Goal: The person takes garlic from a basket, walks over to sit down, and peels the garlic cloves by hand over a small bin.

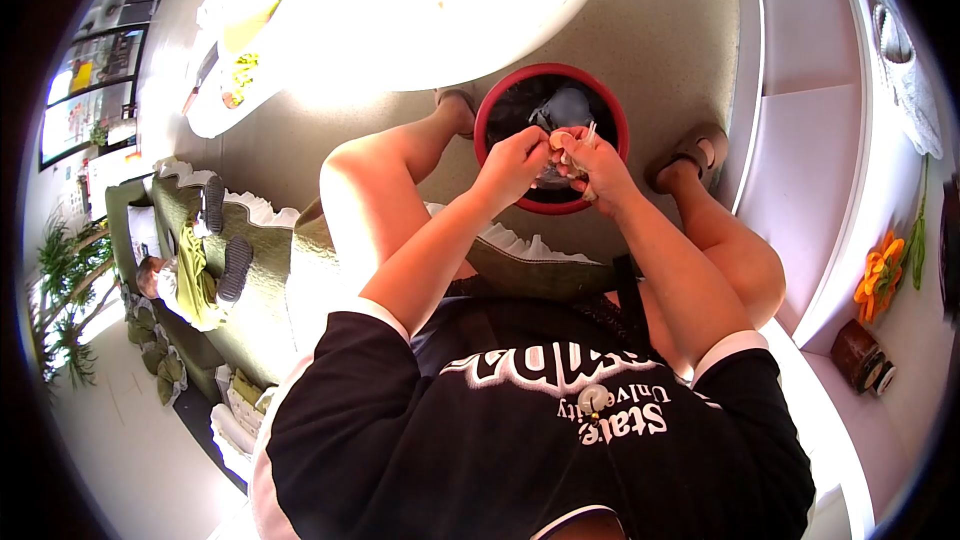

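My left hand [515,165] is closed, its fingers pinched together close to my right hand. What those fingertips grip is too small and hidden to make out. My right hand [600,172] is wrapped round a small pale thing with a thin whitish stalk [591,130], which may be a bulb of garlic. Part of it is covered by the fingers. Both hands meet above a round bin [483,120] with a red rim and a dark liner. Inside the bin lies some crumpled, shiny translucent plastic [567,108].
A bright white round table [500,30] stands just beyond the bin. Pale cabinets [810,130] run along the right. On the left, a person [185,280] lies on a green sofa [265,315]. Orange flowers [880,275] and a brown jar [860,355] are at far right.
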A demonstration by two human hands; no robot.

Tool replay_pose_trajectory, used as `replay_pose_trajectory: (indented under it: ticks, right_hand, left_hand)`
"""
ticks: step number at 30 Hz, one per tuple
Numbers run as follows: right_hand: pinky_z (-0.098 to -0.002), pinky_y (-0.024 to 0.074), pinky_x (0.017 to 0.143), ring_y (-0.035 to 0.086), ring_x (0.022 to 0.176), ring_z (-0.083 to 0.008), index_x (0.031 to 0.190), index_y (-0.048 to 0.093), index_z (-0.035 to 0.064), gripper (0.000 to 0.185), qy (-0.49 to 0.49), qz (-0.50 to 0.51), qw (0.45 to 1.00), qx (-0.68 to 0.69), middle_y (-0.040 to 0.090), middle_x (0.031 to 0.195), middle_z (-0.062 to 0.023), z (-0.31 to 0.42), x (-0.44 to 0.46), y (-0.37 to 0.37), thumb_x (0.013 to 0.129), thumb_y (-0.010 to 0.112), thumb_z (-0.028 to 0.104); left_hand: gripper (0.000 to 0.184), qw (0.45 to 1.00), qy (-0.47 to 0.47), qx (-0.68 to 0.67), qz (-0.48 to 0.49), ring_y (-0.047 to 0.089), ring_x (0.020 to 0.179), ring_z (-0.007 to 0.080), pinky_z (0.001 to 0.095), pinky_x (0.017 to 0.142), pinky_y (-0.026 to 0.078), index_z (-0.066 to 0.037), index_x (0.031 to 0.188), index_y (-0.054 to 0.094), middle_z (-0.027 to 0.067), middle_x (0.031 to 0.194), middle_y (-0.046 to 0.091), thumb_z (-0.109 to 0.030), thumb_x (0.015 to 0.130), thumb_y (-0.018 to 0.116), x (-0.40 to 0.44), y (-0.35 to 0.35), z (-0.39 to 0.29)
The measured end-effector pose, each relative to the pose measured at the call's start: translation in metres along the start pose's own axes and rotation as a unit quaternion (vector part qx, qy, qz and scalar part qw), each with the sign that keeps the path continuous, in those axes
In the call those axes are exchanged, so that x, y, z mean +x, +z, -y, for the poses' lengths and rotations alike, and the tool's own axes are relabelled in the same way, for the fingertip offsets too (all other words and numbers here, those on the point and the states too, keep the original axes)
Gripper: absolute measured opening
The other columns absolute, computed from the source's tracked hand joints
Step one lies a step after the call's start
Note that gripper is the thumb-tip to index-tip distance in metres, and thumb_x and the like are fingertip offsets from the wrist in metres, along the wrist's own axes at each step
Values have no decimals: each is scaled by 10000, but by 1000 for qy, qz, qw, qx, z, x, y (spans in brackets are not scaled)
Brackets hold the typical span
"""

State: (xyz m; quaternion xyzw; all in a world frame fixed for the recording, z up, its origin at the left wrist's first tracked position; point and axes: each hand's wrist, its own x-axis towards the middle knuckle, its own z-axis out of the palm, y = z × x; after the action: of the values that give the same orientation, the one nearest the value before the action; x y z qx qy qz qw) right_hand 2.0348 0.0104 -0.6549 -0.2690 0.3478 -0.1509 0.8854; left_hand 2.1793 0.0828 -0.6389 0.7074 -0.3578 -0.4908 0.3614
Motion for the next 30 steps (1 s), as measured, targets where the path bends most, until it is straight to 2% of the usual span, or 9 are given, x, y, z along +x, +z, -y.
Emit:
replay_pose_trajectory:
  ticks: [6, 12, 15, 18, 19, 24, 25, 28, 30]
  right_hand:
    - [-185, 350, 430, 501, 603, -46, 994, 520, 97, 231, -5, -5, 999, -51, 574, 779, 21, 0, 1, 3, 861, 616, 260]
    - [-179, 355, 446, 497, 613, -54, 986, 538, 92, 233, -13, 2, 999, -31, 575, 786, 14, 0, 0, 3, 865, 620, 273]
    - [-177, 354, 454, 489, 632, -57, 987, 545, 86, 262, -3, -11, 999, -32, 574, 805, 7, 0, -1, 2, 868, 624, 306]
    - [-183, 351, 453, 482, 647, -56, 993, 544, 80, 291, 20, -4, 1000, -12, 573, 823, 3, -4, 1, -5, 869, 622, 332]
    - [-184, 346, 451, 482, 645, -57, 993, 543, 80, 282, 24, 0, 1000, 6, 571, 820, 5, -3, 1, -5, 869, 624, 319]
    - [-189, 334, 442, 480, 621, -55, 986, 541, 81, 250, 22, 31, 999, 32, 556, 793, 11, -1, 2, -3, 851, 647, 263]
    - [-194, 337, 440, 480, 615, -55, 985, 540, 77, 250, 12, 21, 1000, 2, 555, 790, 8, -1, 2, -3, 845, 651, 251]
    - [-208, 348, 444, 479, 602, -56, 979, 537, 65, 249, -6, -12, 995, -102, 553, 777, -1, -1, 1, -3, 828, 663, 217]
    - [-214, 356, 457, 479, 599, -57, 972, 535, 56, 247, -8, -37, 980, -193, 553, 767, -4, 4, -3, 2, 819, 669, 198]
  left_hand:
    - [196, 999, -2, 46, 3, 531, 487, 159, 293, 477, 446, -15, 827, 556, 90, 615, 548, -184, 896, 485, 0, -2, -1]
    - [164, 990, 68, 122, -29, 557, 559, 163, 299, 553, 454, -13, 820, 557, 102, 612, 547, -163, 872, 516, 1, -3, 0]
    - [121, 992, 58, 102, -56, 569, 631, 173, 297, 602, 459, -27, 867, 584, 95, 682, 562, -146, 851, 567, 4, -10, -4]
    - [131, 981, 174, 90, -5, 518, 657, 81, 239, 585, 443, -63, 983, 604, 16, 764, 536, -125, 868, 594, 6, -13, -14]
    - [213, 976, 162, 143, 22, 513, 721, 70, 228, 644, 447, -70, 1060, 596, 4, 824, 529, -103, 852, 626, 2, -13, -22]
    - [196, 996, 88, 7, 20, 552, 720, 74, 227, 616, 463, -33, 1042, 579, 0, 840, 577, -97, 861, 612, 6, -11, -8]
    - [191, 998, 63, -18, 21, 561, 718, 76, 225, 611, 467, -27, 1035, 578, 1, 845, 587, -97, 861, 610, 5, -11, -10]
    - [147, 997, 77, 3, 11, 582, 699, 84, 222, 599, 480, -20, 979, 591, 20, 841, 606, -96, 855, 613, 4, -15, -10]
    - [118, 988, 136, 78, -11, 588, 691, 87, 224, 598, 487, -14, 942, 599, 29, 836, 609, -89, 853, 611, 2, -16, -14]
